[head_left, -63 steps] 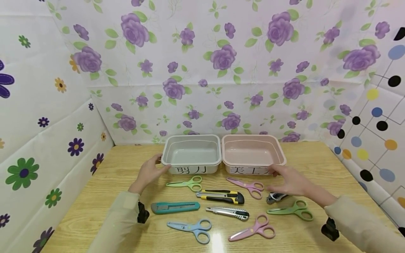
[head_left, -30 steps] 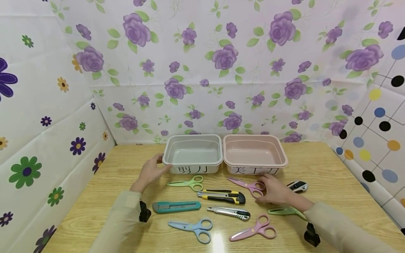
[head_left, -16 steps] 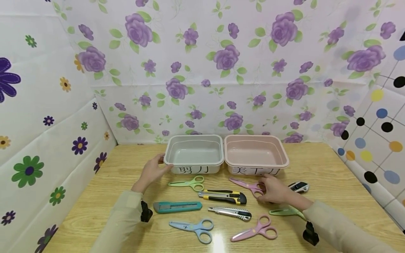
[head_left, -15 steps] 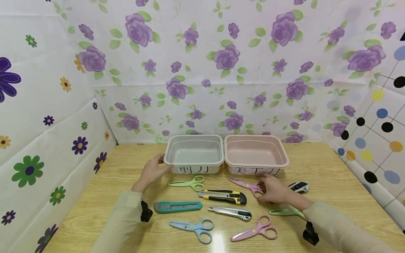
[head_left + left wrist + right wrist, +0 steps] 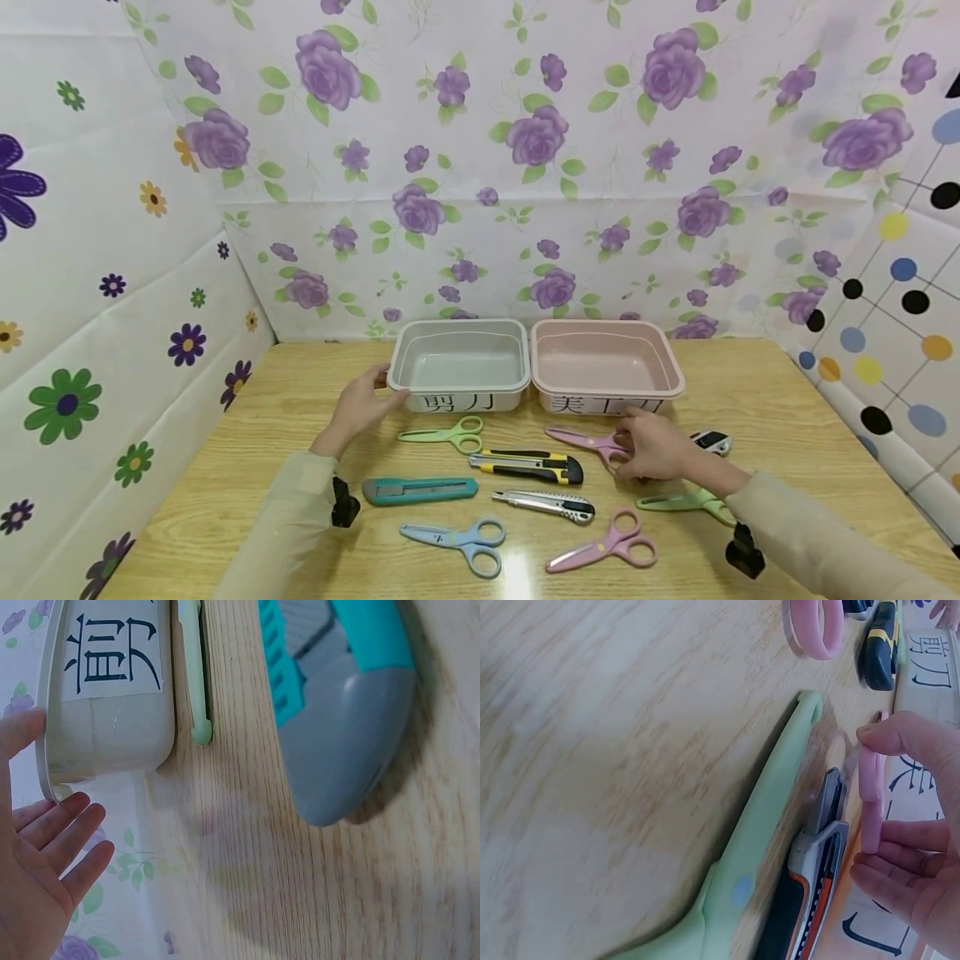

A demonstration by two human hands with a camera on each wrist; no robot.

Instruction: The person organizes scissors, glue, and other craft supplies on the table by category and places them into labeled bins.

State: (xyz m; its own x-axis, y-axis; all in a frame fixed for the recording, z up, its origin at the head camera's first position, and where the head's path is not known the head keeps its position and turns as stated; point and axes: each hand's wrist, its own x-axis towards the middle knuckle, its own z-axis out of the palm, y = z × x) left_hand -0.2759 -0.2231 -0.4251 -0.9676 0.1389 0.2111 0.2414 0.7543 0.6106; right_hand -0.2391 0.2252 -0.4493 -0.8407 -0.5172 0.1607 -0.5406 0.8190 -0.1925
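Note:
My left hand rests at the left front corner of a pale grey bin. In the left wrist view, the thumb touches its rim and the other fingers extend loosely by the corner. My right hand pinches the handle of pink scissors, whose blades point left in front of the pink bin. From the right wrist, thumb and fingers show on opposite sides of the pink handle. Beside that hand lie a grey-and-black utility knife, partly hidden, and green scissors.
Light green scissors lie before the grey bin. Further forward are a yellow-and-black utility knife, a teal utility knife, a silver utility knife, blue scissors and more pink scissors. Floral cloth walls stand behind the bins.
My right hand has come left from beside the pink bin's corner onto the pink scissors, which have shifted slightly. The grey-and-black knife shows farther right than at first. My left hand stays put.

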